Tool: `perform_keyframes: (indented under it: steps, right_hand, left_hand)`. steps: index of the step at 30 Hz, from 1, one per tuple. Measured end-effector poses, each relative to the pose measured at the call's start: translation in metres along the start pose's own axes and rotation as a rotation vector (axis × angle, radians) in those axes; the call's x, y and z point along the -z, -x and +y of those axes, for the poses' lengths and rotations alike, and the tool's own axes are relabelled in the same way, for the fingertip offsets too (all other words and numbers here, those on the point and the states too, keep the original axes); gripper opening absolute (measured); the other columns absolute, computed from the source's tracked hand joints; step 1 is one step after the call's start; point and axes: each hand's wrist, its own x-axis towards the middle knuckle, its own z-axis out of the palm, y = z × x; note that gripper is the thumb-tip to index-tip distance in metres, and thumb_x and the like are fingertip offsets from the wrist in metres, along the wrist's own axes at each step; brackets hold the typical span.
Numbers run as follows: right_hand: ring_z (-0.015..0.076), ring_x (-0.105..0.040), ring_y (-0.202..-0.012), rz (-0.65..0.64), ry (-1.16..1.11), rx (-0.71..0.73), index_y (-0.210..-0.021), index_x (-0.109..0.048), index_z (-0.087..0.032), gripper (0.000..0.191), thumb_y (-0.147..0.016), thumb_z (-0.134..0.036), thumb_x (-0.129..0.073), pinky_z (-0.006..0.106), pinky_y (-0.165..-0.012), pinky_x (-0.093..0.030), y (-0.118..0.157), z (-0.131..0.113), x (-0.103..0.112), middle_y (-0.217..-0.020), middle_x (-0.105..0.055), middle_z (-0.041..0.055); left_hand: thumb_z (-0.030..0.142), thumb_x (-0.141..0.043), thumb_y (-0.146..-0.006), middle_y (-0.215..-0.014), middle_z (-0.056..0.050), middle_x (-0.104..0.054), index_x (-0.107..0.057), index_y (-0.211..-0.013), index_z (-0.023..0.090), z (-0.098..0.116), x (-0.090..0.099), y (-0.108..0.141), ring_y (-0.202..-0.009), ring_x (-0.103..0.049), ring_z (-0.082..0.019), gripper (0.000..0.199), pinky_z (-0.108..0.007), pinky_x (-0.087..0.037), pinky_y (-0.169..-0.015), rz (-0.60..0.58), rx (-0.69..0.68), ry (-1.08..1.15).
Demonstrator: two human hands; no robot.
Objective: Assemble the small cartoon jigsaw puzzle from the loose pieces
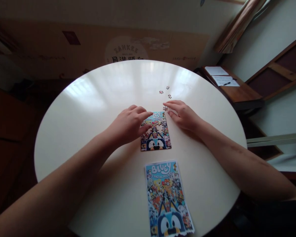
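Note:
A small, partly assembled jigsaw puzzle point(156, 144) lies on the white table, with a pale gap in its right-hand part. My left hand point(132, 123) hovers over or rests on its left side, index finger and thumb stretched apart; no piece shows between them. Just beyond the puzzle's top right corner, my right hand point(182, 115) has its index finger and thumb around a loose puzzle piece point(165, 108). Nearer to me lies a printed reference picture point(166, 197) with a torn bottom edge, showing the same blue cartoon dog and lettering.
Several loose pieces lie past my right hand, among them one puzzle piece point(161, 92) and another puzzle piece point(169, 96). The round white table point(71, 131) has a curved edge. A wooden side table point(246, 93) at the right holds papers point(222, 80) and a pen point(227, 83).

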Motion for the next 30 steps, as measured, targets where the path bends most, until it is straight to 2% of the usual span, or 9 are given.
perform_keyframes:
  steps: [3, 10, 17, 21, 25, 27, 30]
  right_hand:
    - [0.0279, -0.058, -0.124, -0.017, 0.031, -0.006, -0.128, -0.069, -0.014, 0.037, -0.098, -0.021, -0.049, 0.047, -0.111, -0.045, 0.000, 0.000, 0.000, -0.129, -0.068, 0.0143]
    - [0.0286, -0.063, -0.111, -0.021, 0.123, -0.091, -0.104, -0.079, -0.022, 0.023, -0.093, -0.027, -0.059, 0.047, -0.101, -0.048, 0.000, 0.000, 0.009, -0.114, -0.075, 0.0082]
    - [0.0288, -0.064, -0.100, -0.088, 0.220, -0.214, -0.083, -0.078, -0.024, 0.014, -0.086, -0.028, -0.065, 0.045, -0.088, -0.049, 0.005, -0.006, 0.027, -0.097, -0.077, 0.0055]
    - [0.0239, -0.067, -0.093, -0.168, 0.142, -0.254, -0.091, -0.077, -0.026, 0.014, -0.085, -0.023, -0.064, 0.038, -0.080, -0.051, 0.007, -0.006, 0.034, -0.098, -0.077, 0.0029]
    - [0.0215, -0.068, -0.092, -0.170, 0.134, -0.260, -0.102, -0.074, -0.026, 0.025, -0.085, -0.016, -0.059, 0.035, -0.077, -0.050, 0.006, -0.004, 0.038, -0.099, -0.077, 0.0022]
    - [0.0214, -0.069, -0.089, -0.160, 0.158, -0.297, -0.108, -0.073, -0.025, 0.026, -0.088, -0.020, -0.058, 0.035, -0.076, -0.050, 0.006, -0.006, 0.039, -0.099, -0.077, 0.0039]
    - [0.0231, -0.068, -0.087, -0.185, 0.165, -0.334, -0.115, -0.072, -0.022, 0.029, -0.093, -0.036, -0.060, 0.036, -0.074, -0.050, 0.005, -0.011, 0.039, -0.100, -0.076, 0.0076]
  left_hand:
    - [0.043, -0.056, -0.094, -0.132, -0.012, -0.064, -0.058, -0.139, 0.018, -0.003, -0.001, -0.001, -0.120, -0.055, -0.030, 0.051, -0.044, -0.043, -0.103, -0.028, 0.036, -0.003]
    - [0.049, -0.055, -0.094, -0.145, -0.014, -0.056, -0.049, -0.146, 0.015, -0.006, -0.007, -0.001, -0.132, -0.050, -0.032, 0.063, -0.043, -0.039, -0.110, -0.117, 0.086, -0.025]
    - [0.048, -0.054, -0.094, -0.146, -0.016, -0.056, -0.051, -0.144, 0.014, -0.008, -0.008, -0.001, -0.135, -0.049, -0.033, 0.061, -0.045, -0.038, -0.112, -0.094, 0.106, -0.020]
    - [0.048, -0.055, -0.095, -0.145, -0.017, -0.057, -0.053, -0.142, 0.013, -0.008, -0.007, 0.000, -0.133, -0.050, -0.033, 0.059, -0.048, -0.040, -0.111, -0.088, 0.095, -0.007]
    - [0.047, -0.055, -0.096, -0.144, -0.017, -0.058, -0.054, -0.142, 0.013, -0.007, -0.005, 0.001, -0.133, -0.051, -0.033, 0.057, -0.049, -0.040, -0.111, -0.086, 0.098, -0.006]
    - [0.046, -0.056, -0.095, -0.143, -0.017, -0.059, -0.054, -0.141, 0.013, -0.007, -0.004, 0.002, -0.133, -0.051, -0.033, 0.056, -0.049, -0.041, -0.111, -0.078, 0.098, -0.002]
    - [0.045, -0.056, -0.096, -0.144, -0.017, -0.059, -0.054, -0.142, 0.014, -0.007, -0.004, 0.003, -0.133, -0.051, -0.033, 0.056, -0.050, -0.041, -0.112, -0.074, 0.100, 0.009]
